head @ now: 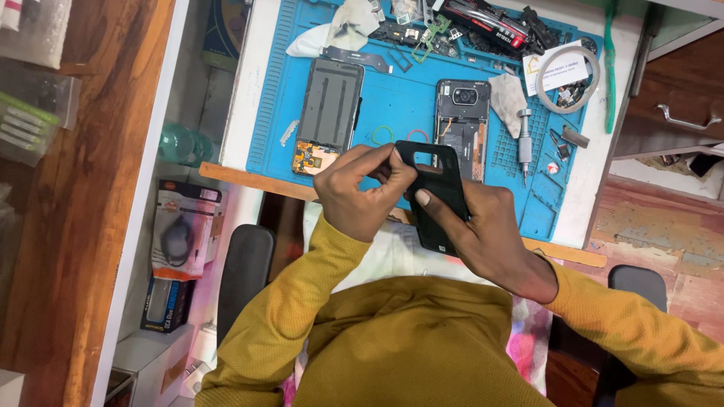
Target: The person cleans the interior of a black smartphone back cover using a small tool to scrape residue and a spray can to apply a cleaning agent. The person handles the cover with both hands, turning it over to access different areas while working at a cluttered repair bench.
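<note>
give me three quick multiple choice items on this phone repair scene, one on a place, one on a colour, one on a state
1. Where does the screwdriver lie?
A. on the blue mat, right of the opened phone
B. on the wooden floor
C. in the person's lap

2. What colour is the work mat?
A. red
B. blue
C. grey

3. How is the black back cover held?
A. lying flat on the mat, untouched
B. by the left hand alone
C. off the mat, in the grip of both hands

Answers:
1. A, since it rests on the mat just right of the opened phone with its camera module showing.
2. B, the mat under the parts is bright blue.
3. C, the right hand wraps the cover's lower part while the left hand pinches its top edge.
</note>
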